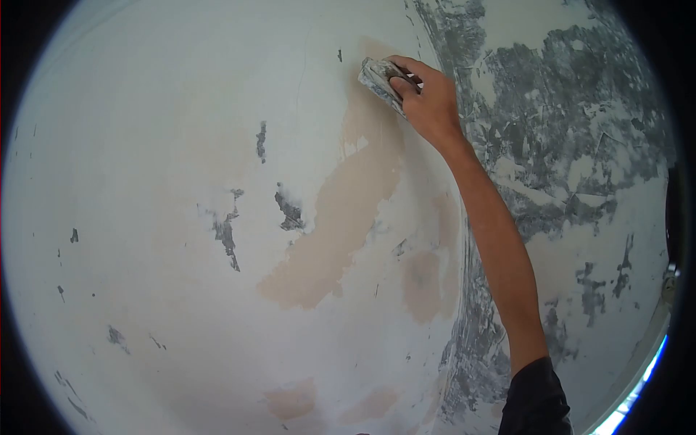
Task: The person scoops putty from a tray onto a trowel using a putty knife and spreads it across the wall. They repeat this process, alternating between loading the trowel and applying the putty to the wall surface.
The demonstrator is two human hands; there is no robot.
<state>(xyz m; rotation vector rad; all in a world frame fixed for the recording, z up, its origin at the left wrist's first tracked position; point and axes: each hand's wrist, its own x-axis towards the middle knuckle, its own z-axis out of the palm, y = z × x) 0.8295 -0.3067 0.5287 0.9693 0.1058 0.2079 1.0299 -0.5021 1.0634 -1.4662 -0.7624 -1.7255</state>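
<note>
My right hand (429,98) is raised to the upper middle of the view, its arm reaching up from the lower right. The fingers and thumb are closed around a putty knife (380,77) crusted with white and grey filler. Its blade lies close against the wall, over the top of a beige, damp-looking filler patch (351,210). From there the patch runs down and to the left in a broad irregular band. My left hand is out of view.
A pale wall (167,290) fills most of the view, with several dark bare spots such as one chipped mark (290,212). Right of a vertical line, a rough grey surface (565,109) carries white smears. Bright light shows at the lower right edge.
</note>
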